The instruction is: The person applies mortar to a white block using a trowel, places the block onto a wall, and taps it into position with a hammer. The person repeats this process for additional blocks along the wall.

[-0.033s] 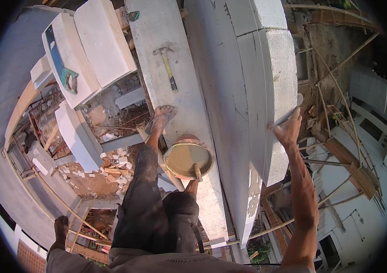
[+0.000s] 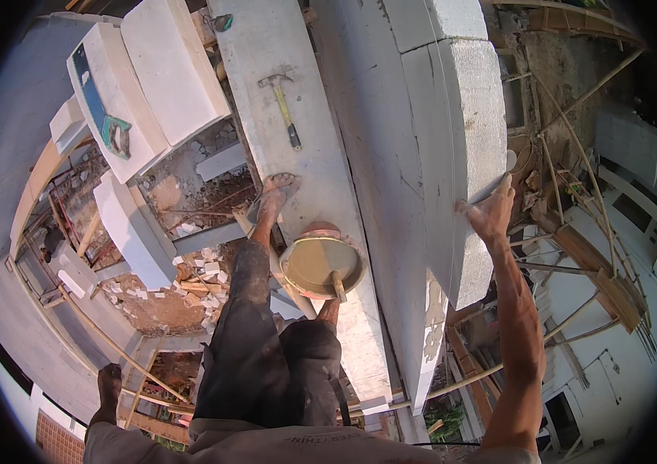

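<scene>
My right hand (image 2: pixel 491 215) lies on the top of a pale lightweight block (image 2: pixel 477 255) at the near end of a block wall. Its thumb is spread toward the wall's inner edge and its fingers stretch toward the outer edge. Out at the lower left hangs my left hand (image 2: pixel 109 377), away from the wall; it is dark and its fingers are hard to make out. Between my feet a round bucket (image 2: pixel 309 263) of wet grey mortar stands on a long concrete ledge (image 2: pixel 320 162), with a wooden handle (image 2: pixel 338 286) sticking out of it.
A claw hammer (image 2: pixel 283 112) lies farther along the ledge. To the left, a handsaw (image 2: pixel 108 116) rests on white blocks (image 2: pixel 177 69). Rubble (image 2: pixel 204 286) lies below on the left. Bamboo poles and boards (image 2: pixel 599 286) stand beyond the wall. A thin string (image 2: pixel 444 85) runs along the wall.
</scene>
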`<act>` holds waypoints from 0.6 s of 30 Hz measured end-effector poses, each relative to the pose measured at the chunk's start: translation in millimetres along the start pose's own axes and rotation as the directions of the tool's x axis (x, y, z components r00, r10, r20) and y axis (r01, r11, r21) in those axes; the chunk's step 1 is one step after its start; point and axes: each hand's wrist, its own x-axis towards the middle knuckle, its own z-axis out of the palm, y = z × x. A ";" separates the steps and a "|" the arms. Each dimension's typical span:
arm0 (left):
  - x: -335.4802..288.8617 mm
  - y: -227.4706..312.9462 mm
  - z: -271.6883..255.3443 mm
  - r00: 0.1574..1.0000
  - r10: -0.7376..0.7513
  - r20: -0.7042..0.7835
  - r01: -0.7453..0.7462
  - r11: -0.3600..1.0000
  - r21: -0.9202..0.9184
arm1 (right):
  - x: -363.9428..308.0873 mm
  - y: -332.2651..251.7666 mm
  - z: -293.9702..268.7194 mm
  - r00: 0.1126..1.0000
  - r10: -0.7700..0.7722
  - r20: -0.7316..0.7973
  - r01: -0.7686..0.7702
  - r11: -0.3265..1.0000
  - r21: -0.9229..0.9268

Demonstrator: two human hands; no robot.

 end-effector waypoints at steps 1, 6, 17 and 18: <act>6.9 9.5 2.0 0.996 0.088 -0.005 -0.088 0.996 0.017 | -0.9 2.2 0.8 0.999 0.022 0.023 -0.022 1.000 -0.003; 37.9 44.0 18.2 0.992 0.071 0.102 -0.069 0.997 -0.025 | 6.8 9.6 5.9 0.998 -0.022 0.051 0.022 1.000 0.008; 77.5 53.1 50.6 0.973 0.015 0.231 -0.010 1.000 -0.023 | -3.9 1.2 8.9 0.983 0.031 -0.181 -0.032 0.999 -0.001; 86.3 60.0 59.8 0.972 0.019 0.234 -0.007 0.999 -0.052 | -1.6 3.0 11.2 0.990 0.011 -0.143 -0.015 1.000 -0.026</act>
